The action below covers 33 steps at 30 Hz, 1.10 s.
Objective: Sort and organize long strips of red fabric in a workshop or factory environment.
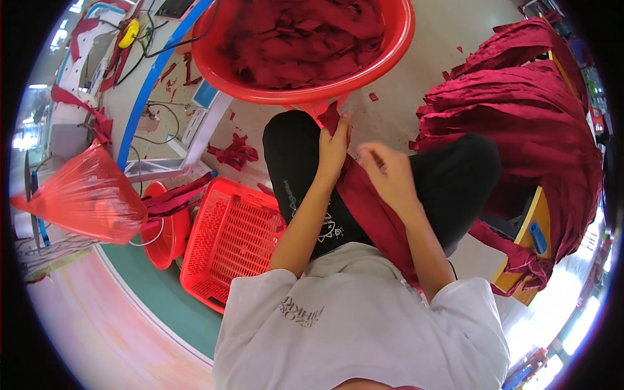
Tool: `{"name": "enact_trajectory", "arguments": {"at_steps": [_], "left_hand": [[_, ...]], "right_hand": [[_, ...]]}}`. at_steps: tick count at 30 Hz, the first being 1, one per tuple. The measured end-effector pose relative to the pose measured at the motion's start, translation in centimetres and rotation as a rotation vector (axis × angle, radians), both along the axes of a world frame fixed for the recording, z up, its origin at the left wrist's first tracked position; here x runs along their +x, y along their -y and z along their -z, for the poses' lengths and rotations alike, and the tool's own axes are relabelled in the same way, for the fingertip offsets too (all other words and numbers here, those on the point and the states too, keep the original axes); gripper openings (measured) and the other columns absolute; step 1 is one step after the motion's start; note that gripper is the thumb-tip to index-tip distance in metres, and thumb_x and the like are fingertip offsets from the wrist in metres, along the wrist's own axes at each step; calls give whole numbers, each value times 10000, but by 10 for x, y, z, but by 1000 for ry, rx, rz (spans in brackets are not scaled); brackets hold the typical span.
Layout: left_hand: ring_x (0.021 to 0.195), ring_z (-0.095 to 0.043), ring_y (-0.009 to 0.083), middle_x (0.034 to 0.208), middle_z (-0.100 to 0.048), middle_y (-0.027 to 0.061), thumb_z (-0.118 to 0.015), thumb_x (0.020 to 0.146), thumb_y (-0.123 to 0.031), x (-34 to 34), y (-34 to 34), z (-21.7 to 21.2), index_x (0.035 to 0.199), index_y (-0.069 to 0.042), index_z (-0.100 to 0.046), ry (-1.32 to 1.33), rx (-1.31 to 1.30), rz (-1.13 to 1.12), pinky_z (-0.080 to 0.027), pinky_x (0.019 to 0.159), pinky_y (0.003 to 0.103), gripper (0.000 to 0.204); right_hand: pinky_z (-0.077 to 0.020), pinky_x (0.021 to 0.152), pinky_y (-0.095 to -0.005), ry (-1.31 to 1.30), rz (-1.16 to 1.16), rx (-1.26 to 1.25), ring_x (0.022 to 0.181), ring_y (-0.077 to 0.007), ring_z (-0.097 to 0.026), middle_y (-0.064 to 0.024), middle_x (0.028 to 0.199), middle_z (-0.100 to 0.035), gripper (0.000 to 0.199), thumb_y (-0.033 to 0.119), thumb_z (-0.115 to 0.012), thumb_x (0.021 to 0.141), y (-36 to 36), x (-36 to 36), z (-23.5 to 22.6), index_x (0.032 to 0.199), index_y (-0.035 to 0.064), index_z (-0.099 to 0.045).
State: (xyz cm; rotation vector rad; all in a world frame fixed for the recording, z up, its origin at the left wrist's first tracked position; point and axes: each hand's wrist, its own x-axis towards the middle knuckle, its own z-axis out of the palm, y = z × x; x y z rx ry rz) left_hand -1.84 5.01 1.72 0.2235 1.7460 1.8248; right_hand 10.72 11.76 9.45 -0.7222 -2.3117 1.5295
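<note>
My left hand (333, 148) is closed around the end of a dark red cloth strip (374, 211), above my lap and just in front of the red basin. A short piece of the fabric sticks up past its fingers. From there the strip runs down across my lap toward my right side. My right hand (392, 174) hovers over the strip, to the right of the left hand. Its fingers look curled but are smeared by motion, so what they hold, if anything, does not show. Ahead, a big red basin (260, 96) is heaped with dark red cloth pieces (305, 45).
Long dark red fabric (513, 110) hangs in layers over a yellow-edged stand at right. To the left are a red plastic basket (227, 244), a red bucket (164, 244), a filled red plastic bag (97, 195) and a blue-edged table (156, 75). Scraps (237, 153) litter the floor.
</note>
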Motion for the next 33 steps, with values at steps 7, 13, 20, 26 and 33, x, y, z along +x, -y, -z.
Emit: {"name": "enact_trajectory", "arguments": {"at_steps": [7,13,20,26,33], "left_hand": [[469,-360,58,543,-402,-66,-526,977,-302,-10,12,-2,663,-138,-476,56,0,-96,-243,456,244,359],[547,-428,104,585,-450,-20,-523,969,-335,1,-8,25,688,-78,-493,-67,-54,39,-317,521,285,382],[537,-404,98,565,-440,-27,-519,969,-330,-2,6,14,649,-72,-494,-149,-22,-61,-300,514,287,411],[584,-507,175,599,-527,72,-545,964,-343,-7,8,23,725,16,-524,-147,-105,5,-396,568,355,432],[558,-444,120,584,-488,-7,-542,958,-384,-3,-6,30,655,-33,-513,-165,-101,61,-332,529,314,465]], "right_hand": [[-523,720,-395,-337,-116,271,806,-318,-678,-168,851,-682,232,169,-593,889,-45,-128,-76,1088,50,-594],[-436,1012,-460,284,-400,698,1139,-342,-595,-155,1252,-620,509,491,-495,908,-116,-225,32,1270,157,-622],[-440,1003,-472,374,-171,923,1156,-320,-582,-154,1441,-450,425,304,-445,982,-107,-191,-13,1252,-3,-560],[-397,1049,-409,-400,86,856,1272,-364,-471,-193,1425,-438,511,196,-477,960,-127,-149,-76,1386,-73,-398],[-434,1004,-423,-54,-350,700,1179,-373,-530,-214,1321,-515,309,229,-597,866,-138,-158,-46,1141,105,-662]]}}
